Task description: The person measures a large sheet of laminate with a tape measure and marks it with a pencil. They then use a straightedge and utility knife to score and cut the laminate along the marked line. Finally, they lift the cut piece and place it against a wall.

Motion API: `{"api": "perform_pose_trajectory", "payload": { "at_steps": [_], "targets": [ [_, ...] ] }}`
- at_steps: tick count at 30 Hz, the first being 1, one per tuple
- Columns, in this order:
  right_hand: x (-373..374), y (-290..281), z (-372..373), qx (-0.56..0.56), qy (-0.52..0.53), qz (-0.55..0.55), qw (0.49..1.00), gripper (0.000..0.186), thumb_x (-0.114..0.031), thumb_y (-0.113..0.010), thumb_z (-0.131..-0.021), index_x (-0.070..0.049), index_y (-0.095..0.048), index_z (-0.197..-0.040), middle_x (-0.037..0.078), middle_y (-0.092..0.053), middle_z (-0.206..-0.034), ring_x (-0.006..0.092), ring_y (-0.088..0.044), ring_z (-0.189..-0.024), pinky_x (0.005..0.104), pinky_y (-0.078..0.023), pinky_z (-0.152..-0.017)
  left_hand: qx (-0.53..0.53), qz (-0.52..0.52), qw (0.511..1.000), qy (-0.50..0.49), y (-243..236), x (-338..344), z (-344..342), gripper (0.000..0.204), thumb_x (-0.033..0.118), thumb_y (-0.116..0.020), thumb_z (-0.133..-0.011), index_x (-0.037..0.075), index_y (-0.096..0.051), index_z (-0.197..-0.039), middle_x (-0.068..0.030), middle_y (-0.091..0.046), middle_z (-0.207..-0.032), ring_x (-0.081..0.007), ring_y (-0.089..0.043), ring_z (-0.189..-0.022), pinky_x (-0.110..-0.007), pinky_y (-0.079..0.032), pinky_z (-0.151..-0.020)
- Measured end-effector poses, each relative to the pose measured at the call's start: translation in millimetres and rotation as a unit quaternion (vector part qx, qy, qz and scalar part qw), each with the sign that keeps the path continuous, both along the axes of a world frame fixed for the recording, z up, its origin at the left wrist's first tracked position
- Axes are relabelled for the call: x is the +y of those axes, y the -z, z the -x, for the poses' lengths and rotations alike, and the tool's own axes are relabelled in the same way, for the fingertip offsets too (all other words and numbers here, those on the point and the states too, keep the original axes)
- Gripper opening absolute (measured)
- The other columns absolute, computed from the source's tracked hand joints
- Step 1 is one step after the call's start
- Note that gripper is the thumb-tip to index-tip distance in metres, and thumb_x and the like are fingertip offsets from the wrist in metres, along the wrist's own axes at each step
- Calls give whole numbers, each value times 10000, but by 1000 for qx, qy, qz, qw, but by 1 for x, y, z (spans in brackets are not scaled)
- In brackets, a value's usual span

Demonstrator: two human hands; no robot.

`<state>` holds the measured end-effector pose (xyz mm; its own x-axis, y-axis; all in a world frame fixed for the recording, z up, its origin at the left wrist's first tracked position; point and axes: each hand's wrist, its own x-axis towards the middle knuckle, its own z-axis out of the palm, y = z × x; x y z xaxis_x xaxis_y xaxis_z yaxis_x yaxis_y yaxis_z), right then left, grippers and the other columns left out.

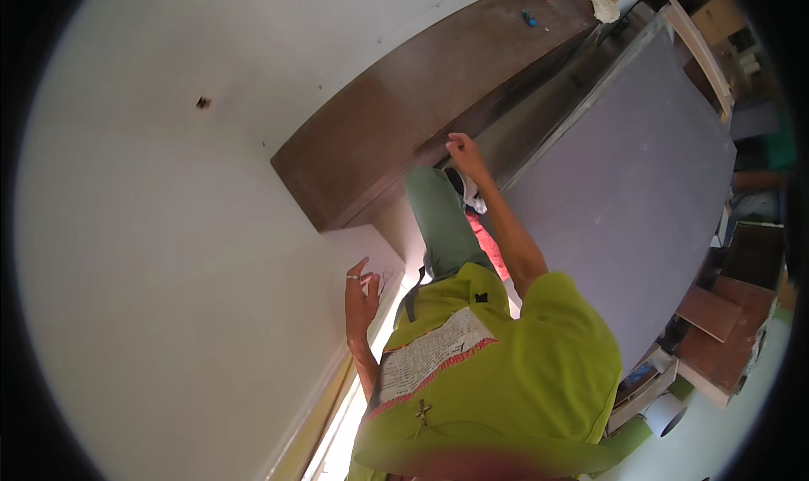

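My left hand (pixel 361 302), with a ring on one finger, hangs beside the pale wall (pixel 168 253). Its fingers are bent but apart, and it holds nothing. My right hand (pixel 466 156) is raised over the near side of a long brown wooden bench-like top (pixel 421 89). The fingers there curl loosely, a little apart, with nothing visible in them. To the right of that arm a large grey-violet flat surface (pixel 615 186) slants away. Whether either hand touches anything cannot be told.
A small blue object (pixel 528 18) lies at the far end of the brown top, and a crumpled pale item (pixel 602 7) is at its corner. A light wooden strip (pixel 701 55) edges the grey surface. Brown boards (pixel 712 312) and a white roll (pixel 665 414) are stacked at right.
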<state>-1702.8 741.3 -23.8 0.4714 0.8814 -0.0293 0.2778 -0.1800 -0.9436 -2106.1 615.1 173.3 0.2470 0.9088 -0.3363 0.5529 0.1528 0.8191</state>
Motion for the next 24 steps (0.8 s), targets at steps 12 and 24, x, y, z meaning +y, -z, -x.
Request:
{"api": "perform_pose_trajectory", "payload": {
  "at_steps": [12, 24],
  "targets": [
    [-78, -28, -280, -31, 201, 142, 969, 480, -264, -670, -942, -141, -556, -1392, 121, -641, -1216, 249, -689, -936, 416, -535, -874, 165, 7, 927, 337, -14, 183, -267, 440, 209, -635, -1002, 60, -544, -1407, -213, -577, -1310, -353, -672, -1107, -419, -546, -925],
    [-43, -24, -376, 18, 275, 130, 952, 553, -234, -681, -943, -123, -497, -1452, 149, -600, -1270, 273, -674, -1017, 422, -539, -882, 134, -252, 904, 317, 142, 369, -567, 368, 180, -544, -1035, -41, -562, -1329, -258, -496, -1416, -440, -483, -1326, -504, -422, -1070]
  ]
}}
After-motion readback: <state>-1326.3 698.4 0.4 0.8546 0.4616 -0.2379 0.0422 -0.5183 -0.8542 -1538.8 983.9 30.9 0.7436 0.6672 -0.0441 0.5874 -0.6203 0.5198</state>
